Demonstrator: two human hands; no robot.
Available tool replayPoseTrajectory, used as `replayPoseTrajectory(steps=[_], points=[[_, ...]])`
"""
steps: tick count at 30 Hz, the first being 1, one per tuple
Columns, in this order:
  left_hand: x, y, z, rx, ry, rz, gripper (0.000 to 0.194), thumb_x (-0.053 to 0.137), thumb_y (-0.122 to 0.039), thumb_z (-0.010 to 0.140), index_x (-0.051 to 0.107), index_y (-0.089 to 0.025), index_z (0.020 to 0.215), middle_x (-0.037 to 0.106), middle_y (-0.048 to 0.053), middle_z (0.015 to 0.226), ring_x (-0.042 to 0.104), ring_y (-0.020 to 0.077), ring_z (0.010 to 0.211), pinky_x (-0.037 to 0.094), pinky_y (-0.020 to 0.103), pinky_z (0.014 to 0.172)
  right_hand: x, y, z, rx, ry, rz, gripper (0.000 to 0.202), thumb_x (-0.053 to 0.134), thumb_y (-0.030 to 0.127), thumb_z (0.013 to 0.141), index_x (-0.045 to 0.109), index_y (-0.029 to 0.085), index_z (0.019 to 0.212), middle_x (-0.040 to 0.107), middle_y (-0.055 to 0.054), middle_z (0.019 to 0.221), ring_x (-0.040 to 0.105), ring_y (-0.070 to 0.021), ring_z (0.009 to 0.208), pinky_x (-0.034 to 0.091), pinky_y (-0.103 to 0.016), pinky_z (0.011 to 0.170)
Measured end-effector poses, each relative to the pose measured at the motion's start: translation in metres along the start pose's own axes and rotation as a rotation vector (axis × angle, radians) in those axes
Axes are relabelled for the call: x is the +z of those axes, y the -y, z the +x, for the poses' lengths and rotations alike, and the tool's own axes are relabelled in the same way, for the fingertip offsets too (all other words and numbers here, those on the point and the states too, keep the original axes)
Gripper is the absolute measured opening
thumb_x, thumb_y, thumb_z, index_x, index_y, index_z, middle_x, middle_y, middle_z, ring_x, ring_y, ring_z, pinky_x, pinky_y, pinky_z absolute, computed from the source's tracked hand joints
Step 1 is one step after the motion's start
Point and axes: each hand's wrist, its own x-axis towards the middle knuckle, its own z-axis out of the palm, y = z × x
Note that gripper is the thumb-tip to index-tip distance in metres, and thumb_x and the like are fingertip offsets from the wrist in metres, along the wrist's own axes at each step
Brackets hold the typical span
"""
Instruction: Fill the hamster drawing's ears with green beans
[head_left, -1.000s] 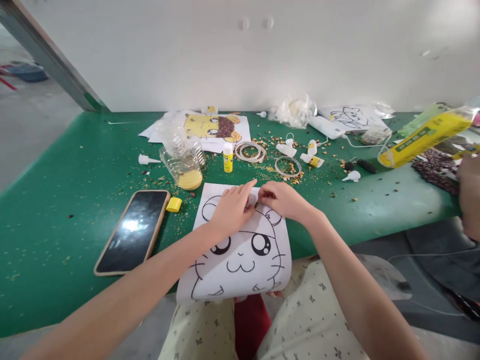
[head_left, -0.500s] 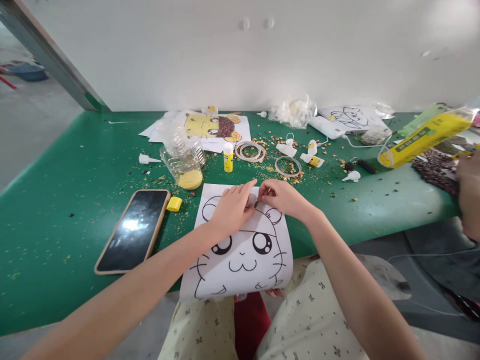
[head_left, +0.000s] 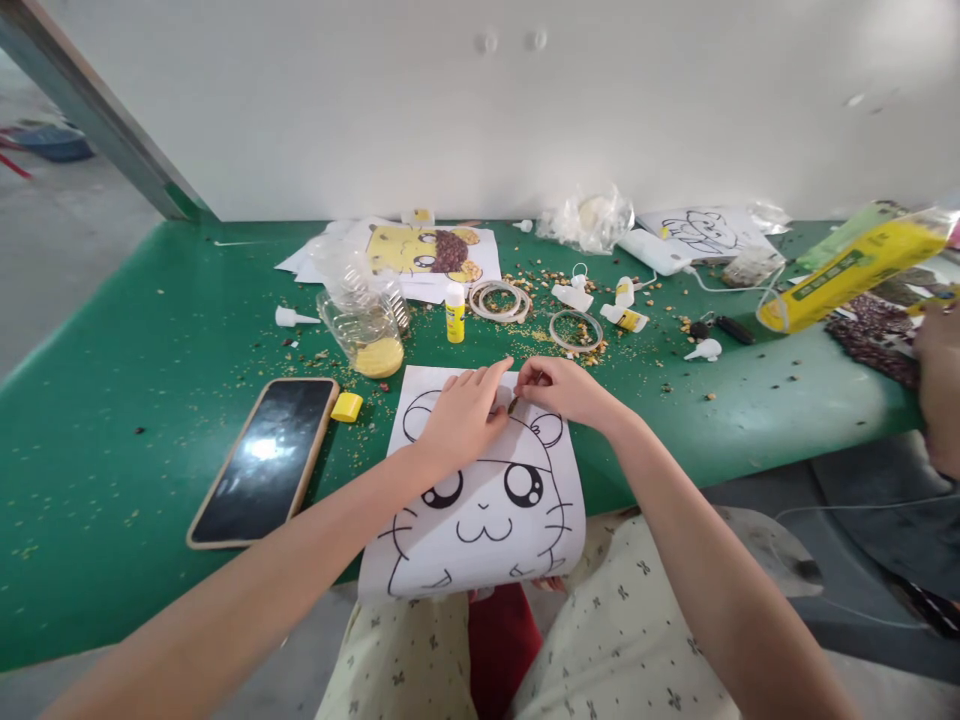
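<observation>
Rests the left hand [head_left: 463,412] on the upper part of the drawing [head_left: 484,520], fingers stretched side by side, thumb apart from them. Bends the right hand [head_left: 564,388] in from the other side, fingertips curled close together near the paper's top edge. Shows a small dark piece [head_left: 513,405] right at those fingertips, between the two hands. Cannot tell whether pinched or merely touched. Covers part of the drawn head with the left hand, but leaves both eyes, nose and mouth visible. Has the drawing's upper part on the green table [head_left: 112,480], lower end curving over the near edge above the lap.

To the left, has a phone [head_left: 262,465] lying face up, with a yellow cap [head_left: 347,407] just beside its top corner. Beyond the paper, has a glue stick [head_left: 455,315] upright, near a clear tub [head_left: 367,335] tilted over, with yellow grains inside. Behind these, has a yellow-and-brown picture [head_left: 420,250] lying on other sheets. Farther right, has rings [head_left: 499,303] of tape or tubing, then scattered seeds. At far right, shows a co-worker's hand [head_left: 939,350], blurred, near a yellow bag [head_left: 847,275] and dark beans [head_left: 870,338].
</observation>
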Motion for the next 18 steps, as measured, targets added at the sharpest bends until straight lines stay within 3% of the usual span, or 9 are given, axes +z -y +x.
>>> replayPoseTrajectory(steps=[18], points=[[-0.0007,-0.0012,0.0004,0.004,0.003,0.010,0.052,0.045,-0.017,0.080,0.036,-0.015,0.131,0.060,0.007,0.100,0.053,0.0229,0.096,0.041,0.039,0.085,0.0031,-0.0004,0.0019,0.066,-0.025,0.045,0.012,0.056,0.030,0.073,0.056,0.019,0.069,0.061,0.000,0.072,0.051,-0.0116,0.062,0.036,-0.023,0.054]])
